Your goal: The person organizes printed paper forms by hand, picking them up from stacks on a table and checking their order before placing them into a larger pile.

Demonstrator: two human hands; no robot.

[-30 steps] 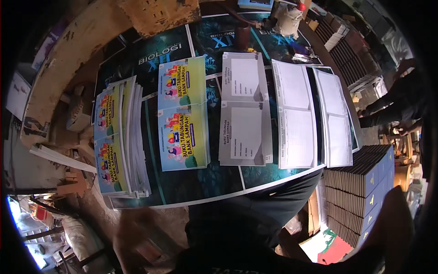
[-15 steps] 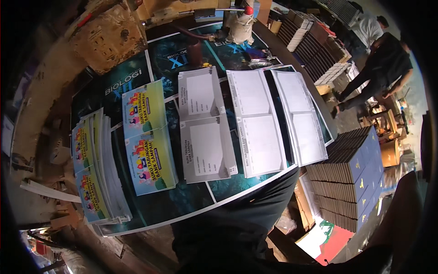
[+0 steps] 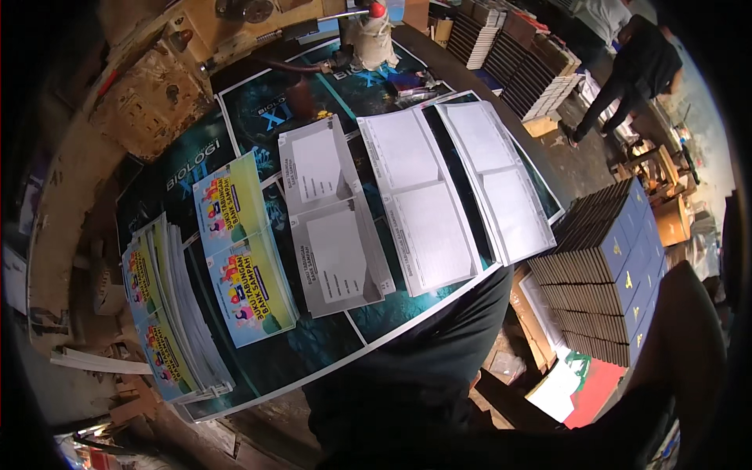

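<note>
Neither of my hands shows, and I cannot see what they hold. In front of me, piles of printed sheets lie in a row on large dark teal printed sheets (image 3: 317,345) covering the table. At the far left is a thick, fanned pile of colourful booklet covers (image 3: 160,345). Beside it lies a neater pile of the same blue-and-yellow covers (image 3: 247,290). A pile of grey-bordered form sheets (image 3: 341,251) comes after that. Two piles of pale sheets follow, a middle-right pile (image 3: 431,235) and a far-right pile (image 3: 501,196). My dark-clothed leg (image 3: 415,360) is below the table's near edge.
A wrapped container (image 3: 372,43) with a red-tipped handle stands at the table's back. Stacked blue-covered books (image 3: 603,266) rise at the right, with more book stacks (image 3: 517,63) behind. Wooden machinery (image 3: 153,94) borders the far left. A person in dark clothes (image 3: 638,66) stands at the upper right.
My view has shifted and tilted slightly, so the table's back and the person appear further left and higher. The piles keep their order, and no hand has entered.
</note>
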